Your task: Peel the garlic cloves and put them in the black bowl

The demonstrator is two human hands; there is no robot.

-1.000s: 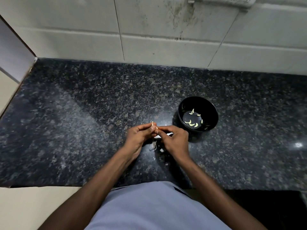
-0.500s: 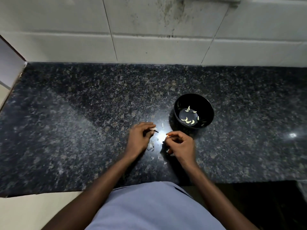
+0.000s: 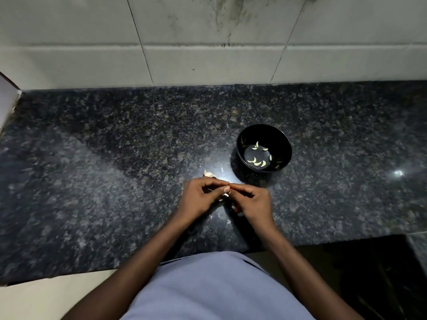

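While your left hand (image 3: 198, 197) and right hand (image 3: 253, 199) meet, both grips pinch one garlic clove (image 3: 227, 192). Peeled cloves (image 3: 257, 163) lie in the black bowl (image 3: 264, 135).

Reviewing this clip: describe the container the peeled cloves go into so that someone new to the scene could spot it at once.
Start from the dark speckled granite counter below the white tiled wall. Just beyond and to the right of the two hands stands a small round black bowl. It is the only vessel on the counter, with several pale curved peeled cloves lying in its bottom.
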